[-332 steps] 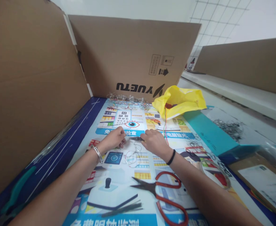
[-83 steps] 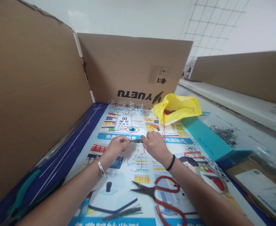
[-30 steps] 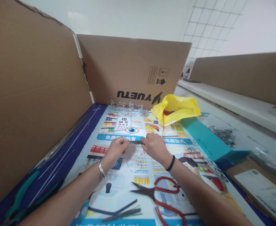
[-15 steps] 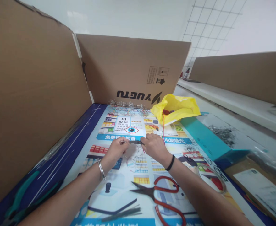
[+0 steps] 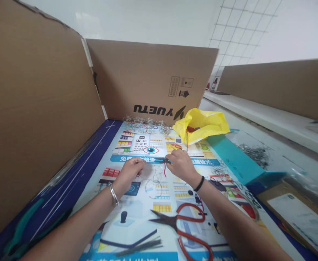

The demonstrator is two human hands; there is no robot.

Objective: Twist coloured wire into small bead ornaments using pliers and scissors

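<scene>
Glossy poster paper printed with an eye chart covers the counter [image 5: 137, 217], which is fenced by cardboard on two sides.

Nearest, at 6 o'clock from the hands, lie red-handled scissors [image 5: 184, 226] with their dark blades pointing to 9 o'clock. A bundle of thin dark strips [image 5: 141, 246] lies at their 8 o'clock. Teal-handled pliers [image 5: 23, 226] rest well apart on the blue margin at far left.

Further out, the left hand [image 5: 130, 171], with a silver bangle on its wrist, has its fingertips pressed together. They pinch a thin silver wire [image 5: 153, 181], whose loops lie on the poster between the two wrists. The right hand [image 5: 182, 165], with a black band on its wrist, is curled shut around the handles of small dark pliers [image 5: 161, 160]. Their long axis runs 3 to 9 o'clock, and the nose points at 9 o'clock toward the left fingertips, which are near. Whether the nose grips the wire is too small to tell. A short red thread [image 5: 164, 169] hangs just below the nose.

At 1 o'clock from the right hand, a crumpled yellow plastic bag [image 5: 202, 125] gapes toward the person. Something red shows inside it, and coloured threads trail out. At 12 o'clock a heap of clear and silvery wire pieces [image 5: 145, 125] lines the foot of the brown cardboard wall [image 5: 148, 79]. At 3 o'clock sits a flat teal box [image 5: 235, 156], with a pile of small grey metal parts [image 5: 255, 152] just past it.
</scene>
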